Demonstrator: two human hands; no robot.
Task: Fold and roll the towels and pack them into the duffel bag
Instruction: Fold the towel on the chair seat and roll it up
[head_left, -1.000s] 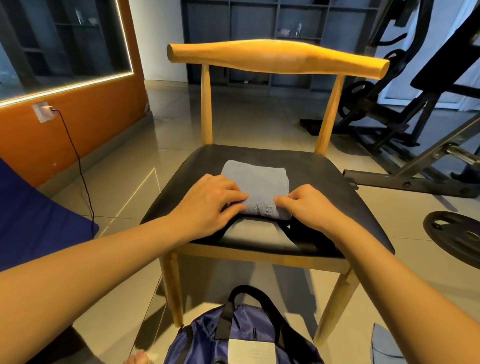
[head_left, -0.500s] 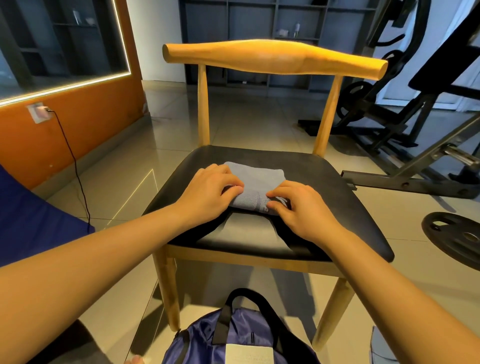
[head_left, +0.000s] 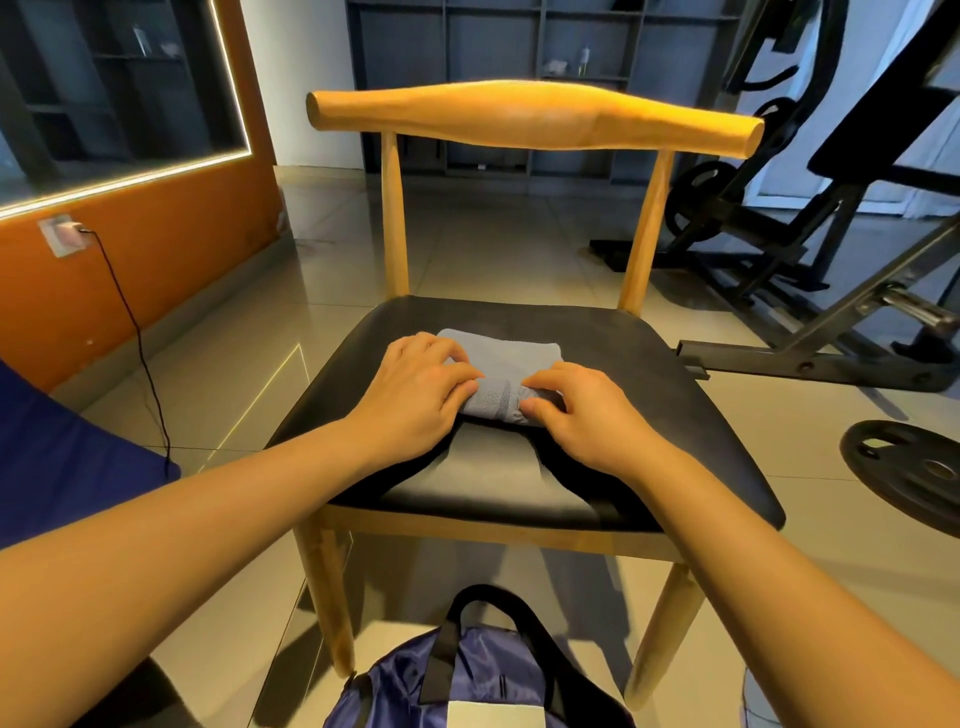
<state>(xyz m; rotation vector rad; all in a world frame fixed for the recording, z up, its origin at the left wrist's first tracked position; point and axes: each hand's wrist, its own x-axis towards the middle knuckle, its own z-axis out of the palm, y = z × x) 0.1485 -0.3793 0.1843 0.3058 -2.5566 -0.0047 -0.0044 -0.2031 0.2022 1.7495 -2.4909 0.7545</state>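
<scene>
Two hands work together: the left hand (head_left: 415, 400) curls its grip over the left end of the grey-blue terry towel (head_left: 501, 364), half rolled on the wooden chair's black seat (head_left: 649, 374); the right hand (head_left: 582, 415) pinches the right end. Uneven pressure could skew it, or a slack hold let it unwind before the navy duffel bag (head_left: 395, 691).

Towel (head_left: 501, 376) on chair seat (head_left: 649, 374), hands at near edge; duffel bag (head_left: 467, 680) on floor before chair.
</scene>
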